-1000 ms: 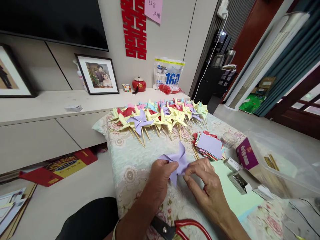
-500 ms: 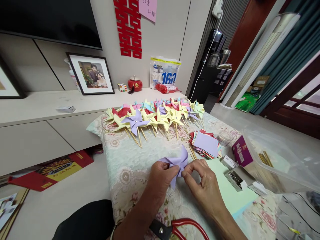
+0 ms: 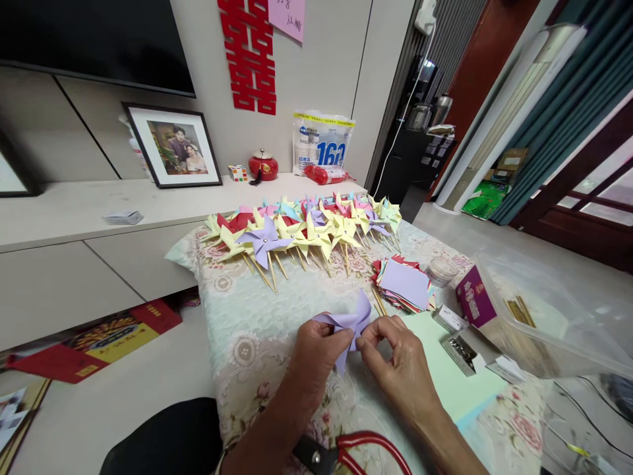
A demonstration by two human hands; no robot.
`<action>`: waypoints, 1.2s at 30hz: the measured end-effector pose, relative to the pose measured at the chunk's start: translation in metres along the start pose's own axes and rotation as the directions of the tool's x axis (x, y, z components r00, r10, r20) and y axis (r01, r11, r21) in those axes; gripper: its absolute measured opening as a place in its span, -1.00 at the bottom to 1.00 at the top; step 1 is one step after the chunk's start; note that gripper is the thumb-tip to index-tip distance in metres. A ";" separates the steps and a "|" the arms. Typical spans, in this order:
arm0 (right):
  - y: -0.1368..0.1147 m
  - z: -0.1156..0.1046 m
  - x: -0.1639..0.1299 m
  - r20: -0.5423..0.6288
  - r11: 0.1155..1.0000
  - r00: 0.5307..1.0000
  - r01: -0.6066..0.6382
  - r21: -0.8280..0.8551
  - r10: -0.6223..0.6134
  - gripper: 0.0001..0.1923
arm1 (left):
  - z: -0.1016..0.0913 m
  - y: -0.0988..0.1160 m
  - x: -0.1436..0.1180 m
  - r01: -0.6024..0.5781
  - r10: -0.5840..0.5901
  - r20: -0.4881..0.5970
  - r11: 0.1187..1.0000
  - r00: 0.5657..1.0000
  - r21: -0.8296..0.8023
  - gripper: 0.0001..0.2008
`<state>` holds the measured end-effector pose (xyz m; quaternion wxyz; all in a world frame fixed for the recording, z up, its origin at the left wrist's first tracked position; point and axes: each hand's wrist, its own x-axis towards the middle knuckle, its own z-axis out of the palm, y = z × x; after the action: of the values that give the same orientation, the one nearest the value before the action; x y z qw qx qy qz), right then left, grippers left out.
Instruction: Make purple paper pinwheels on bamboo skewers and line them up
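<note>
Purple paper pinwheel is up in both hands, over the near-middle of the cloth-covered tabletop. Left hand pinches it, thumb flat over the middle where the folds meet. Right hand: thumb and index tips pressed together at the paper's right edge; can't tell whether a corner or something small is between them

For a clean fold: hold the left thumb's pressure on the centre so the gathered corners don't spring out. Bring the right side in as a loose curve, don't crease it. Line the tips up on one point, and work by the paper's edge so the blades don't get crushed

Containers: clear plastic tub at right has brown sticks and paler ones in it, purple panel at its near-left end. Small open box beside it, shiny metal bits inside, too small to identify. White box just behind that, contents not visible. Round clear container by the paper stack, contents unclear. On the cabinet: clear bag, looks like stacked cups, and a lidded red pot, inside hidden
</note>
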<state>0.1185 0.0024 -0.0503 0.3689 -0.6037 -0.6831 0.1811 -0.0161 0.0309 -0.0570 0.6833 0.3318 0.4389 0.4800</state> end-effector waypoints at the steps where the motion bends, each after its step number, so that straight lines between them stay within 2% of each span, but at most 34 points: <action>1: 0.001 0.000 0.000 -0.004 1.000 1.000 0.005 -0.010 -0.005 -0.80 | 0.000 0.000 0.000 -0.001 0.001 -0.005 1.000 1.000 0.008 -0.88; 10: 0.002 0.002 -0.001 -0.005 0.997 1.000 0.021 -0.076 -0.022 -0.81 | -0.002 -0.007 0.006 -0.043 0.045 -0.028 0.996 0.999 0.075 -0.86; 17: 0.001 0.000 0.000 0.020 1.000 1.000 0.006 -0.025 -0.005 -0.79 | -0.005 -0.014 0.012 -0.047 0.052 -0.036 0.991 0.998 0.124 -0.91; 23: -0.001 -0.003 0.000 0.055 0.999 0.998 -0.022 0.026 0.021 -0.81 | -0.005 -0.011 0.007 -0.031 0.034 -0.040 0.997 0.999 0.070 -0.88; 36: 0.001 -0.001 0.000 0.019 1.000 1.000 -0.012 0.002 0.012 -0.80 | -0.002 -0.004 0.002 -0.038 0.037 0.025 0.999 0.999 0.034 -0.91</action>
<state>0.1195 0.0025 -0.0503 0.3619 -0.6059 -0.6826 0.1897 -0.0157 0.0312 -0.0620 0.6736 0.3578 0.4324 0.4810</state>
